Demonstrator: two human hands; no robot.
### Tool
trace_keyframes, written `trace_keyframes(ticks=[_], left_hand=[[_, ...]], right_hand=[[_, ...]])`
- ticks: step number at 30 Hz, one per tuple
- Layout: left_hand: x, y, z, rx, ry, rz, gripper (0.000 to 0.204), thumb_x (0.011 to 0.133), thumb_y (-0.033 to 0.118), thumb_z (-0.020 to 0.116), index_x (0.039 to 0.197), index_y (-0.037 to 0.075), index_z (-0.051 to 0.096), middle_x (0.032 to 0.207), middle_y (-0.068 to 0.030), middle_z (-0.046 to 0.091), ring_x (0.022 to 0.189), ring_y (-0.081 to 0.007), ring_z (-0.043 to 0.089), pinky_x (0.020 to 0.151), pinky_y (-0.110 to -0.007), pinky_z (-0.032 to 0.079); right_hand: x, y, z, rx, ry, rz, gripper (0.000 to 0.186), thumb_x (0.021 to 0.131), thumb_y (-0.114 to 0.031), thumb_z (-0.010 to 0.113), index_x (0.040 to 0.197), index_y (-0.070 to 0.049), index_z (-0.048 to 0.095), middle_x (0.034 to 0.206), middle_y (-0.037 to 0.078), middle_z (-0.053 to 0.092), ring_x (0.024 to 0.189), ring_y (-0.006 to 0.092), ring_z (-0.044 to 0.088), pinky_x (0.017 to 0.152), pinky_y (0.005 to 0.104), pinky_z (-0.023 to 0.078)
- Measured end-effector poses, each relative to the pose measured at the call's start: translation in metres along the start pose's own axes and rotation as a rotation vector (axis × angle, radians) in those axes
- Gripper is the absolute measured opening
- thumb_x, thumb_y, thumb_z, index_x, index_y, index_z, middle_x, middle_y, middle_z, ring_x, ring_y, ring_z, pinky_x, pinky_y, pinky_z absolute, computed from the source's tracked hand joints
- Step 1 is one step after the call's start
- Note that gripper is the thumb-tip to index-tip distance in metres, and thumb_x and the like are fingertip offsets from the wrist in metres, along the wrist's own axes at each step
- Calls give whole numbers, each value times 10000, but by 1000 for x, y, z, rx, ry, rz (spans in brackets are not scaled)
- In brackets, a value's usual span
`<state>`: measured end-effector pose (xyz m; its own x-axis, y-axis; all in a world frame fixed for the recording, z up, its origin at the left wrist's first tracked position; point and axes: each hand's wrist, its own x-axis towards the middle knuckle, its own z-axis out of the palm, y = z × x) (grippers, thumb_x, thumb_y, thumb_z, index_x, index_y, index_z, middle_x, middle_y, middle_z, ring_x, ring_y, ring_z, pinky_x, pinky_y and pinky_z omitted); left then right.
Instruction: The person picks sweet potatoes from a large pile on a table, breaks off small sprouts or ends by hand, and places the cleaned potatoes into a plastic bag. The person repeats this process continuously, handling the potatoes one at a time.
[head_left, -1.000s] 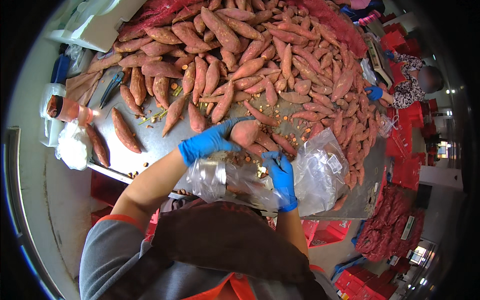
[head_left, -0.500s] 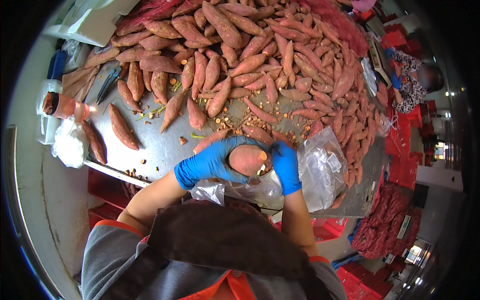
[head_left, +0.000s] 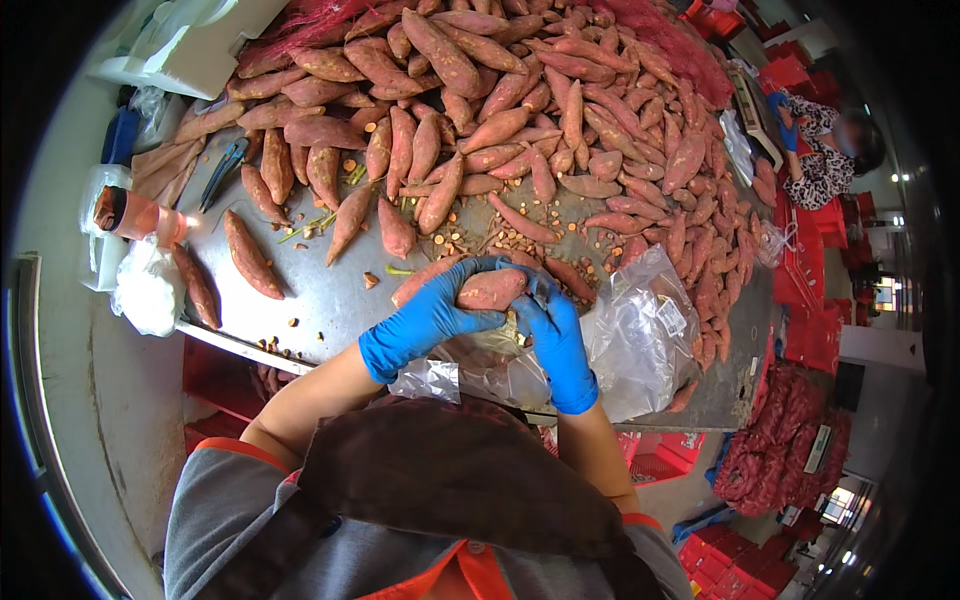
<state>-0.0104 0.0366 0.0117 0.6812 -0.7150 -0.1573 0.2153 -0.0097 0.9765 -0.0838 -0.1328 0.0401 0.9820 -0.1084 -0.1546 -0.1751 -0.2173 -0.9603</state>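
In my left hand (head_left: 437, 312), gloved in blue, a reddish-skinned sweet potato (head_left: 493, 290) lies sideways, fingers behind it and thumb in front. My right hand (head_left: 556, 335), also in a blue glove, is closed at the sweet potato's right end. A small dark shape shows between its fingers; I cannot make out what it is. Below both hands spreads a clear plastic bag (head_left: 643, 340), partly hidden by them. Just beyond the hands, loose sweet potatoes and small cut-off ends (head_left: 510, 243) lie on the metal table (head_left: 330, 290).
A big heap of sweet potatoes (head_left: 600, 130) covers the far and right table. At left are a blue-and-black cutter (head_left: 224, 172), a pink bottle (head_left: 150, 217) and a white plastic bag (head_left: 150, 288). A co-worker (head_left: 825, 150) sits at far right, near red crates (head_left: 800, 265).
The sweet potato has turned from end-on to sideways in my left hand. My right hand has shifted slightly left and down, its fingers now at the sweet potato's right end.
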Motion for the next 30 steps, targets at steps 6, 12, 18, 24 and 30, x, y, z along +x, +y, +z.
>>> trace_keyframes(ticks=[6, 12, 18, 24, 30], left_hand=[[-9, -2, 2, -216, -26, -224, 726, 705, 271, 773, 1282, -18, 438, 1098, -89, 594, 983, -135, 551, 870, -276, 450], [-26, 14, -13, -456, -27, -76, 637, 736, 221, 747, 1262, 0, 464, 1113, -90, 594, 993, -151, 569, 874, -301, 466], [-40, 43, -37, -905, 32, 54, 688, 788, 236, 680, 1341, 11, 337, 1243, -182, 507, 1094, -290, 553, 929, -415, 462], [-45, 46, 14, -617, -395, -90, 651, 748, 146, 723, 1301, 8, 408, 1216, -142, 540, 1082, -240, 559, 913, -361, 463], [-13, -18, 52, 489, -398, 125, 509, 805, 261, 662, 1223, 32, 482, 1099, -152, 588, 955, -277, 590, 852, -363, 464]], right_hand=[[1, 7, -2, -759, 129, -287, 358, 779, -74, 550, 1134, -25, 543, 1056, 191, 579, 827, 378, 591, 668, 428, 490], [-4, 61, -70, -289, 209, 136, 254, 829, -46, 527, 1067, -31, 613, 889, 34, 622, 678, 92, 503, 603, 233, 401], [-77, 4, -55, -602, 16, -48, 596, 734, -226, 705, 1261, -69, 476, 1082, 28, 544, 782, 111, 524, 663, 260, 421], [-94, 8, -41, 489, 397, 399, 133, 829, -90, 597, 946, -30, 579, 766, 35, 630, 659, 78, 549, 576, 190, 406], [-103, 2, -47, 149, 229, 138, 72, 853, -45, 551, 882, -10, 607, 769, 25, 561, 623, 68, 501, 539, 214, 387]])
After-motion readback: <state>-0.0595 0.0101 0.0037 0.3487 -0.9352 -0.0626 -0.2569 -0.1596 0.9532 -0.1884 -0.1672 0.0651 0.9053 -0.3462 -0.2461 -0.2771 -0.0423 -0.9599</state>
